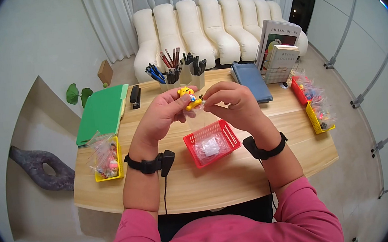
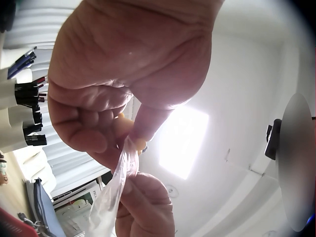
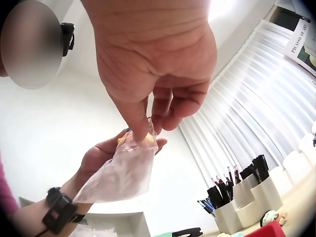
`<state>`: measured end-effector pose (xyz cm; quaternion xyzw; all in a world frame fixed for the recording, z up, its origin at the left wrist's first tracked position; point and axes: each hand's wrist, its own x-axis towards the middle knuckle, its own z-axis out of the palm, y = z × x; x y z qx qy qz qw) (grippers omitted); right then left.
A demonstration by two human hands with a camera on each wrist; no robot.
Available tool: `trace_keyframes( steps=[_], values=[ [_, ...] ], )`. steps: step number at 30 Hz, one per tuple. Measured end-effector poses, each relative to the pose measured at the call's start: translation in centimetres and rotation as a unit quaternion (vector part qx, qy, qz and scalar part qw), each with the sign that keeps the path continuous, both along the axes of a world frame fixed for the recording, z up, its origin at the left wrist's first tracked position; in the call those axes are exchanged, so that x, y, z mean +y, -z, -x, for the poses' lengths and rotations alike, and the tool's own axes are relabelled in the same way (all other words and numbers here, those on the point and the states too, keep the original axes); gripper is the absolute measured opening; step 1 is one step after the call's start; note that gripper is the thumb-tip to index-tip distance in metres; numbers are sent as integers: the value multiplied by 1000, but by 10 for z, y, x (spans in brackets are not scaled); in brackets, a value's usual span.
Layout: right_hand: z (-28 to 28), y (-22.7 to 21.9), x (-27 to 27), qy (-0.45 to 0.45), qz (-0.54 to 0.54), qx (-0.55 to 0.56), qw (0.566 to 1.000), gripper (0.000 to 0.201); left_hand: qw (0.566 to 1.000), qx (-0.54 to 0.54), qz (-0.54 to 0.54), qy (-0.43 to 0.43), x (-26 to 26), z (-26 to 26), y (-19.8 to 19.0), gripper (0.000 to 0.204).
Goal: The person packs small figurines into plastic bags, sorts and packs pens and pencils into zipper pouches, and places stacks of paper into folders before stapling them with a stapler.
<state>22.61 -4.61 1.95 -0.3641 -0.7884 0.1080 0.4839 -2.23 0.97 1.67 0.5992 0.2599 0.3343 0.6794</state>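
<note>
My left hand (image 1: 160, 113) holds a small yellow toy figure (image 1: 186, 92) between thumb and fingers, its red and blue details facing up. Opposite it, my right hand (image 1: 234, 101) pinches the edge of a clear plastic bag (image 3: 123, 173) with thumb and fingertips. The bag hangs down below both hands, its upper end right at the toy; in the left wrist view the toy is mostly hidden behind the fingers. Beneath the hands a red basket (image 1: 230, 133) stands on the table, with flat clear bags (image 1: 210, 148) in it.
Yellow baskets with bagged toys stand at left (image 1: 120, 158) and right, the right one beside a red basket (image 1: 298, 91). Farther back are a green folder (image 1: 102, 110), a stapler (image 1: 135, 97), pen holders (image 1: 192, 79), a blue folder (image 1: 252, 82) and books (image 1: 278, 39) in a rack.
</note>
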Motion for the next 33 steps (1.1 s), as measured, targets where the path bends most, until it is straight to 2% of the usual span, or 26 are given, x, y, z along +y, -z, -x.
trace_keyframes(
  steps=[3,7,9,11,16,18,22,24,27,33],
  values=[
    [0,-1,-1,-2,23,-9,1000,12,999,20,-12,-31,3,-1,4,46],
    [0,-2,-2,-53,61,18,997,13,998,24,-42,-43,0,-3,-1,48],
    [0,-3,-3,-60,78,25,995,13,996,-44,-75,-12,-3,-8,0,53],
    [2,-1,-1,-100,109,90,985,13,997,-50,-56,6,-5,-7,-1,55],
    [-1,3,1,-90,88,103,987,17,997,-35,-57,34,-7,-3,-6,59],
    [-4,4,2,-86,85,100,988,15,998,28,-41,33,-8,1,-10,58],
    [-3,5,3,-66,95,85,990,15,997,35,-39,48,-3,4,-6,54],
    [-2,5,3,-69,99,85,989,15,995,75,-6,63,-2,5,-6,53],
    [-1,3,3,-90,90,96,987,14,995,45,4,87,-2,6,-4,53],
    [-4,-3,-3,-21,144,46,988,12,996,52,-30,60,-3,2,-7,55]
  ],
)
